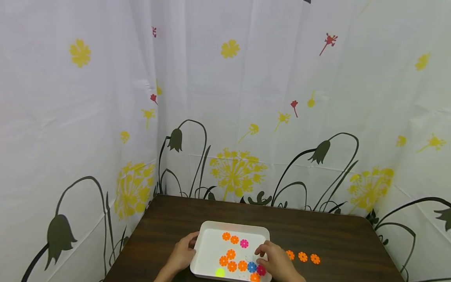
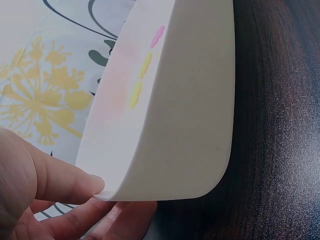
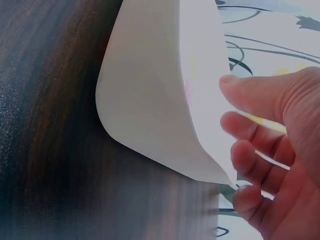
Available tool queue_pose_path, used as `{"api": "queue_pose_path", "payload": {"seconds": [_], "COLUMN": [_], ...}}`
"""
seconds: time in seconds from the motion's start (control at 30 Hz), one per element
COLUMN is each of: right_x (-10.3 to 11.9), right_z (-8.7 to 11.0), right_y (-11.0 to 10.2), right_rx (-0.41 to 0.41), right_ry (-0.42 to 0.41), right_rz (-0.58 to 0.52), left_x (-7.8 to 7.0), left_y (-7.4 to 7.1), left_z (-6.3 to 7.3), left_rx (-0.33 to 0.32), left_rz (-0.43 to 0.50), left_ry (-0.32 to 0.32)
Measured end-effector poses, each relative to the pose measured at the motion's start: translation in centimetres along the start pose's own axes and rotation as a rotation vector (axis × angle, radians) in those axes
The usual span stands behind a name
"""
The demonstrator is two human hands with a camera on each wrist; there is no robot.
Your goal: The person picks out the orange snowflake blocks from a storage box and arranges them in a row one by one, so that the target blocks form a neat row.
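Observation:
A white shallow tray (image 1: pixel 208 246) stands on the dark table and holds several flower-shaped discs. Most are orange (image 1: pixel 231 266); a pink disc (image 1: pixel 244 243), a blue disc (image 1: pixel 251 267), a darker pink disc (image 1: pixel 261 270) and a yellow-green disc (image 1: pixel 220 272) lie among them. My left hand (image 1: pixel 182 251) grips the tray's left side, and in the left wrist view its thumb (image 2: pixel 75 185) presses over the rim with fingers beneath. Over the tray's right side is my right hand (image 1: pixel 276 260), close to the darker pink disc. Its fingers (image 3: pixel 250 155) are loosely bent, apart from the thumb, with nothing visible between them.
Three orange discs (image 1: pixel 302 257) lie in a row on the dark wooden table (image 1: pixel 338 239), right of the tray; the nearest is close to my right hand. A white curtain (image 1: pixel 225 98) with printed flowers hangs behind the table and along its sides.

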State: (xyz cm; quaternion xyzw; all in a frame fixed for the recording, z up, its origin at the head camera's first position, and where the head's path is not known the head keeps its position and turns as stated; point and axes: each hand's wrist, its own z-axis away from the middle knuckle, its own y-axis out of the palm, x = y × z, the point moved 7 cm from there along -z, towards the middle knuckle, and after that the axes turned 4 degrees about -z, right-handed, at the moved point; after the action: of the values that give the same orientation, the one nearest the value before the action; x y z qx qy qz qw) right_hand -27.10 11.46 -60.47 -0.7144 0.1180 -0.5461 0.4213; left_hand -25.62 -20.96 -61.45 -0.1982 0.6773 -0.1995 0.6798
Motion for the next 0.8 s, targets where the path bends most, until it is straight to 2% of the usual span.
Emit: {"api": "queue_pose_path", "payload": {"seconds": [0.27,0.43,0.67,0.8], "right_x": [0.7,1.0,1.3,1.5], "right_z": [0.0,0.1,0.5,0.4], "right_y": [1.4,2.1,2.7,2.9], "right_rx": [0.114,0.167,0.188,0.222], "right_ry": [-0.108,-0.126,-0.229,-0.225], "right_rz": [0.139,0.156,0.232,0.260], "left_x": [0.2,0.2,0.0,0.0], "left_y": [0.1,0.2,0.0,0.1], "left_z": [0.0,0.0,0.1,0.0], "left_rx": [0.004,0.009,0.003,0.008], "left_rz": [-0.002,0.010,0.010,0.004], "left_ry": [0.004,0.007,-0.003,-0.006]}}
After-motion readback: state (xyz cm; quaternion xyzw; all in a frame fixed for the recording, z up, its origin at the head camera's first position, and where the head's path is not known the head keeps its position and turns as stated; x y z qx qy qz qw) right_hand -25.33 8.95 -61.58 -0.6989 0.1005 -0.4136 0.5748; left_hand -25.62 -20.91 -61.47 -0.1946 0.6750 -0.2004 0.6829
